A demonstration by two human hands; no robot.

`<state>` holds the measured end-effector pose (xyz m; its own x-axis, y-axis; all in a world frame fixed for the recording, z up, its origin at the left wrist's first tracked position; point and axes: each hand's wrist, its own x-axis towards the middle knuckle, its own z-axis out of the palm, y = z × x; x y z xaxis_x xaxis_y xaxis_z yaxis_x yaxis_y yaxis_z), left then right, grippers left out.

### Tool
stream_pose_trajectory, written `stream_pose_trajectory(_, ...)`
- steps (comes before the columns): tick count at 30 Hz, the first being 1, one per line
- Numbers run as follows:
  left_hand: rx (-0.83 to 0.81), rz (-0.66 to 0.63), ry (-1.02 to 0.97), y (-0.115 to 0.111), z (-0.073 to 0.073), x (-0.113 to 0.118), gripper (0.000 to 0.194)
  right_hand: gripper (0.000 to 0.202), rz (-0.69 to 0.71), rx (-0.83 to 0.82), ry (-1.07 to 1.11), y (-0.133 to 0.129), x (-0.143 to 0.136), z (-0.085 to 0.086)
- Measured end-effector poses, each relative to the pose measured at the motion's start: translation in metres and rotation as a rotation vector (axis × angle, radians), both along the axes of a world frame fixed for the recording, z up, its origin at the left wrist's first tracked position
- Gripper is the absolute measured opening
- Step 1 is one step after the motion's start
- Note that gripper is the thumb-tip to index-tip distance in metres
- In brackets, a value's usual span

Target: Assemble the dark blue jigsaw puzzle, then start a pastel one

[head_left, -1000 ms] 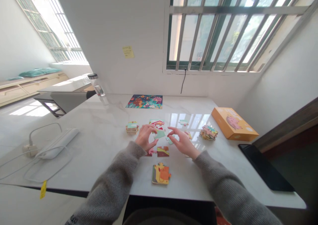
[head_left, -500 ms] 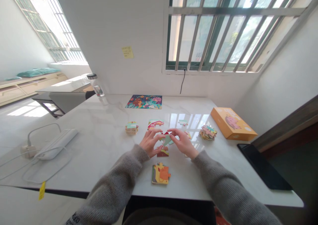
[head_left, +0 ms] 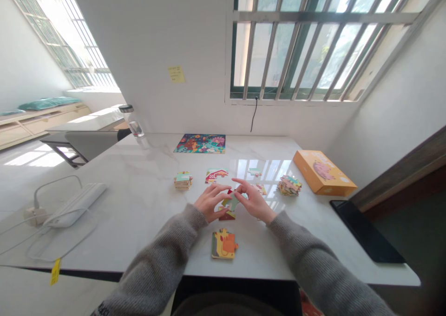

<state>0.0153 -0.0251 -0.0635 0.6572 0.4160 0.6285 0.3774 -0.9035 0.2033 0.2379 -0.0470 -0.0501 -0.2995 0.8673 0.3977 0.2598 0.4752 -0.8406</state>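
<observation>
In the middle of the white table, my left hand (head_left: pixel 212 202) and my right hand (head_left: pixel 253 201) face each other over a pale green jigsaw puzzle piece (head_left: pixel 232 201). The fingers of my left hand curl round its left side. My right thumb and fingers pinch it at the upper right, with the index finger raised. Just below lies a brown and yellow puzzle piece (head_left: pixel 227 215). Joined pieces with a red barn (head_left: pixel 216 174) lie beyond my left hand. A small pile of orange and yellow pieces (head_left: pixel 224 244) sits nearer to me.
Stacks of puzzle pieces stand at left (head_left: pixel 183 181) and right (head_left: pixel 289 186). A colourful picture sheet (head_left: pixel 200 143) lies at the back. An orange box (head_left: pixel 324 173) and a black tablet (head_left: pixel 365 232) are on the right; a power strip (head_left: pixel 81 205) and a bottle (head_left: pixel 134 122) are on the left.
The green puzzle piece has turned and come slightly lower between my hands. My right index finger has lifted away from it. The whole view has shifted a little.
</observation>
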Motion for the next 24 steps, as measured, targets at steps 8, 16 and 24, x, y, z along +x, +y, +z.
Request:
stream_pose_trajectory(8, 0.029, 0.114, -0.148, 0.004, 0.001, -0.001, 0.025, 0.060, 0.080, -0.102, 0.034, -0.004, -0.008, -0.005)
stream_pose_trajectory(16, 0.077, 0.077, -0.123, -0.003, 0.007, 0.001, 0.007, 0.027, -0.109, -0.053, 0.008, 0.002, 0.002, -0.002)
stream_pose_trajectory(24, 0.032, 0.017, -0.038, 0.000, 0.008, -0.002, 0.024, 0.022, -0.036, 0.000, -0.096, -0.002, 0.001, 0.000)
